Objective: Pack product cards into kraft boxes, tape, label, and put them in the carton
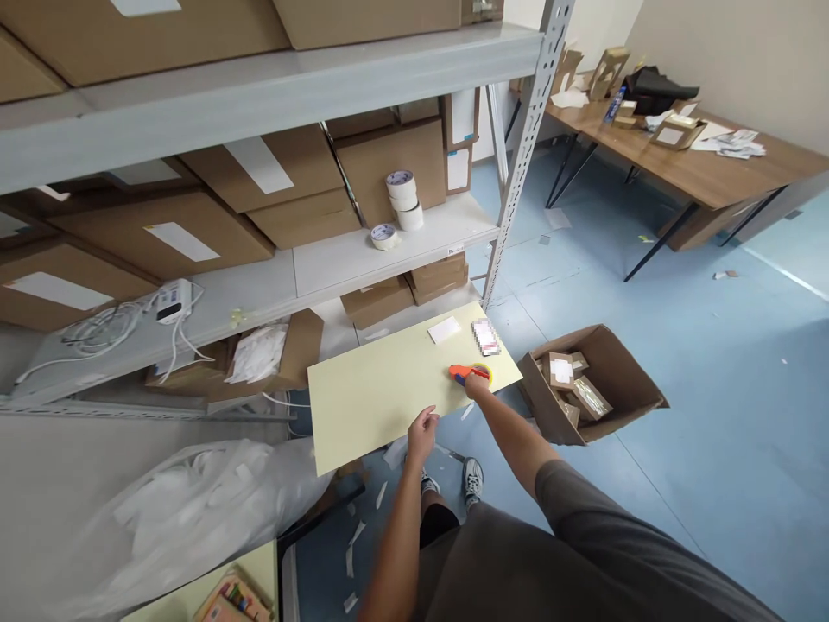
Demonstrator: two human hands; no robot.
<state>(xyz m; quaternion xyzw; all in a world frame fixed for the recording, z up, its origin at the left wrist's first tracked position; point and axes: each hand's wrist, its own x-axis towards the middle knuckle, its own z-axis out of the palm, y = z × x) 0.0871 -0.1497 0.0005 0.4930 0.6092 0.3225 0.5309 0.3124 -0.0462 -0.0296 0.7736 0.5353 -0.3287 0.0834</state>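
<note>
My right hand (477,385) is closed around a tape dispenser (461,372), orange and blue with a yellow ring at its roll. The dispenser is at the right part of a pale yellow tabletop (369,389). By the near edge of that top is my left hand (423,432), fingers loosely bent and apart, with nothing visible in it. Beyond the dispenser lie a white slip of paper (444,329) and a phone-shaped item (485,337) whose face is blurred out.
An open carton (602,371) holding small boxes stands right of the tabletop. Shelving (389,268) with cartons and tape rolls (402,192) rises behind. At left lies a large plastic bag (213,501). A brown desk (725,168) stands at far right. Paper scraps litter the floor.
</note>
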